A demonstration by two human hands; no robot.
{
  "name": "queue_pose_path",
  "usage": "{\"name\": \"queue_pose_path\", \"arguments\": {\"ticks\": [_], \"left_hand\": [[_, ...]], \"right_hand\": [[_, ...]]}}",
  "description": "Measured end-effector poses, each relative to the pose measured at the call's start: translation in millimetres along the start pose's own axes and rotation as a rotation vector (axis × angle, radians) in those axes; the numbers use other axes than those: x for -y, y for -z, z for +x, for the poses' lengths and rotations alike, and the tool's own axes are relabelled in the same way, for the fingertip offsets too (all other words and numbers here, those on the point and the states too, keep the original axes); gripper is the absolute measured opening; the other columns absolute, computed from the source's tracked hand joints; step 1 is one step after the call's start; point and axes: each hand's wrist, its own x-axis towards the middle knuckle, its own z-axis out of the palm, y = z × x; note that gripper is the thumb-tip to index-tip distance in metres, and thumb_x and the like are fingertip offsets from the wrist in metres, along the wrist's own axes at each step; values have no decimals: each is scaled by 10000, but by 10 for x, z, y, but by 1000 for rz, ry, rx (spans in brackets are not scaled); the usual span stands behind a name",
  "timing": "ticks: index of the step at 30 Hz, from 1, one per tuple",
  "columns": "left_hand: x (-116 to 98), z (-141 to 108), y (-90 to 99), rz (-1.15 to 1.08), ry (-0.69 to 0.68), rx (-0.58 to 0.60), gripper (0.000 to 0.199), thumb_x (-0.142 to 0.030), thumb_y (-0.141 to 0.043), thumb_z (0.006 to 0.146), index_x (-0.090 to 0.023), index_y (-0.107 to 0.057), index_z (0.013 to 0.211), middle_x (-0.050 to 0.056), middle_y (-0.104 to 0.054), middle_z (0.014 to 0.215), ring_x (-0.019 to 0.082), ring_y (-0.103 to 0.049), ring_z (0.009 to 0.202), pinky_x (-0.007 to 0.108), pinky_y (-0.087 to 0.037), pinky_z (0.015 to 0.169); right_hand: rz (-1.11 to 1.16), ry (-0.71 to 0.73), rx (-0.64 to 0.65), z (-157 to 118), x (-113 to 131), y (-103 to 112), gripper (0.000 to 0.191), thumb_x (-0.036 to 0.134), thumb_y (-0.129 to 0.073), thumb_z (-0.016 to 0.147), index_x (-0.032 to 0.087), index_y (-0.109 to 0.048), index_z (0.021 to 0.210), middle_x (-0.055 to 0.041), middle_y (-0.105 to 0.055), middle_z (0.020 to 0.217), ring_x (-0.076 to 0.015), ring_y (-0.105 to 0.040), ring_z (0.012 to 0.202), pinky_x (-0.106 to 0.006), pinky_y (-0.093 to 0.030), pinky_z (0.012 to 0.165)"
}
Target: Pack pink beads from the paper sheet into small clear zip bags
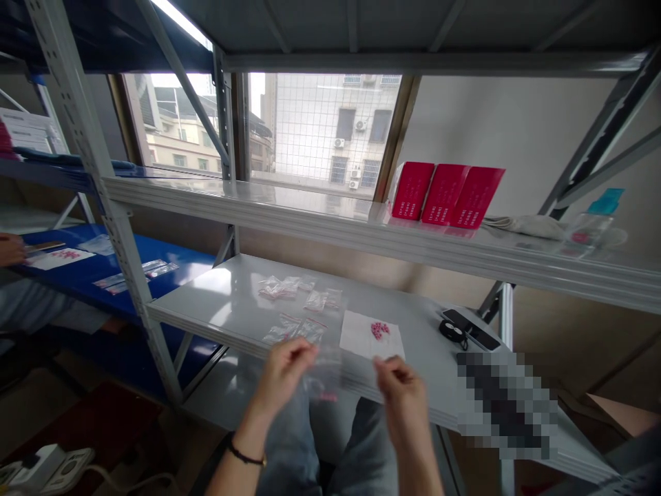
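Note:
My left hand is closed in a pinch at the upper corner of a small clear plastic bag. The bag hangs blurred in front of the shelf edge, with a bit of pink at its bottom. To its right, my right hand is also closed, thumb against curled fingers; whatever it may hold cannot be made out. Beyond my hands, a white paper sheet on the grey shelf bears a small heap of pink beads or pills. Several clear bags lie left of the paper.
A phone and a round black object lie at the right of the grey shelf. Red boxes and a spray bottle stand on the shelf above. A metal post separates another person's hand at left.

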Motion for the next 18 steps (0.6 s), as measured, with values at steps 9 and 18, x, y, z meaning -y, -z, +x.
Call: {"name": "queue_pose_path", "arguments": {"ticks": [9,18], "left_hand": [[494,1139,184,418,70,376,341,-422,-539,849,-160,-662,669,-3,-606,579,151,-561,544,247,-402,534],[840,1401,-30,813,-65,280,174,-300,-670,811,-161,-749,879,115,-724,907,290,-639,911,372,-463,819]], "right_hand": [[37,-133,29,-33,202,447,336,428,-811,792,196,-687,1001,27,-581,723,-86,-439,592,-174,-359,494],[118,-270,-244,-148,-150,993,441,389,-917,633,200,-725,982,12,-650,837,-84,-541,647,-128,-484,546]]}}
